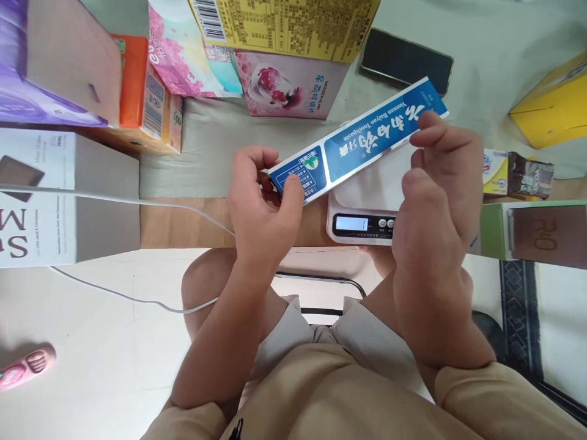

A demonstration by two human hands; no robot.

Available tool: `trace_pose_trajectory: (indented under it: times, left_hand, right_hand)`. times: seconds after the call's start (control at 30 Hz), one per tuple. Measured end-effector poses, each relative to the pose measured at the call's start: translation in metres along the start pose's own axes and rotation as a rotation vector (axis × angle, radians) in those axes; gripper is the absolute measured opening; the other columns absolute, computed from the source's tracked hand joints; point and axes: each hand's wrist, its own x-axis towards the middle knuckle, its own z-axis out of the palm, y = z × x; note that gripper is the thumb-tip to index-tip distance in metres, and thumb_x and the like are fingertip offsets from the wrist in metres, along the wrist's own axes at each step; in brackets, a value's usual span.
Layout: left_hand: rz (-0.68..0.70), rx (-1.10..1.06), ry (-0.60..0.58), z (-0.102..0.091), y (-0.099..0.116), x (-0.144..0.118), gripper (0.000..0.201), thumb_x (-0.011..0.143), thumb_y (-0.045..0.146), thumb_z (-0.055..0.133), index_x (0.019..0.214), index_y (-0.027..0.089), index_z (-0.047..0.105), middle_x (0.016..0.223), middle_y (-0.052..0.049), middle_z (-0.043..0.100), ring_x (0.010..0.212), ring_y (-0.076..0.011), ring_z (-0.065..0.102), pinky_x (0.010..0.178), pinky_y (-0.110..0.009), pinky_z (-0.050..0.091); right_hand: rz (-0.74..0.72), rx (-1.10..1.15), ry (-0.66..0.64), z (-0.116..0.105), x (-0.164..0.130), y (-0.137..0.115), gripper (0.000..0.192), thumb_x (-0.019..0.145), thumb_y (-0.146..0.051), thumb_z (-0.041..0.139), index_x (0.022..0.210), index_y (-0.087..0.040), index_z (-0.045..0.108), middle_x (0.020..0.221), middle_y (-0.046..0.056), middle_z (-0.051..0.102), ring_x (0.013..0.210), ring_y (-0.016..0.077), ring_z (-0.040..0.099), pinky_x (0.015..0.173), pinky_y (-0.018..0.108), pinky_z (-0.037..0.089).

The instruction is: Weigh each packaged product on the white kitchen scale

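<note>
A long blue-and-white toothpaste box (371, 137) slants up to the right above a white digital scale (337, 229). Its lower left end is gripped by my left hand (263, 211), thumb on the printed face and fingers behind. My right hand (435, 189) is at the upper right end, its fingers bent and apart from the thumb. One fingertip overlaps the box's edge; whether it presses on it I cannot tell. The scale's lit display faces me, and my right hand hides its right side.
Along the back stand a yellow carton (284, 27), a pink box (293, 85) and an orange box (151, 98). A phone (403, 61) lies behind the toothpaste box. White cables (183, 205) cross at left beside a white-and-grey box (105, 195). Green-and-brown packaging (545, 232) sits right.
</note>
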Motion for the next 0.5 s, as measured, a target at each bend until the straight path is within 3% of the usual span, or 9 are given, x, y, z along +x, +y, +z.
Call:
trace_pose_trajectory:
  times: [0.1,0.27,0.37,0.5]
  left_hand:
    - [0.001,-0.025,-0.008,0.006,0.001,0.000,0.024,0.082,0.030,0.074,0.100,0.024,0.060,0.093,-0.001,0.064,0.077,-0.0124,0.055,0.064,-0.026,0.047]
    - [0.018,-0.088,-0.039,0.018,0.003,-0.002,0.020,0.081,0.027,0.076,0.095,0.025,0.061,0.089,0.000,0.062,0.074,-0.0122,0.053,0.063,-0.027,0.044]
    - [0.018,-0.129,-0.031,0.024,0.002,-0.001,0.016,0.084,0.030,0.075,0.091,0.024,0.062,0.086,-0.001,0.060,0.073,-0.0124,0.052,0.063,-0.028,0.043]
    - [0.021,-0.208,-0.035,0.033,-0.005,0.003,0.033,0.085,0.053,0.075,0.092,0.023,0.063,0.086,-0.002,0.061,0.073,-0.0138,0.054,0.065,-0.032,0.046]
  right_hand:
    - [-0.109,0.141,0.087,-0.001,-0.020,-0.005,0.028,0.088,-0.032,0.053,0.115,-0.025,0.058,0.132,0.008,0.058,0.141,0.0242,0.052,0.128,0.050,0.041]
    - [-0.438,0.120,0.098,0.002,-0.048,-0.007,0.020,0.085,-0.032,0.055,0.103,-0.022,0.057,0.103,0.006,0.062,0.108,0.0199,0.064,0.109,0.046,0.057]
    - [-0.404,0.097,0.137,-0.005,-0.047,-0.003,0.018,0.087,-0.030,0.053,0.103,-0.022,0.057,0.099,0.006,0.062,0.105,0.0212,0.063,0.103,0.048,0.058]
    - [-0.363,0.098,0.167,-0.012,-0.041,0.001,0.015,0.088,-0.027,0.050,0.102,-0.023,0.056,0.093,0.005,0.060,0.098,0.0207,0.063,0.098,0.048,0.059]
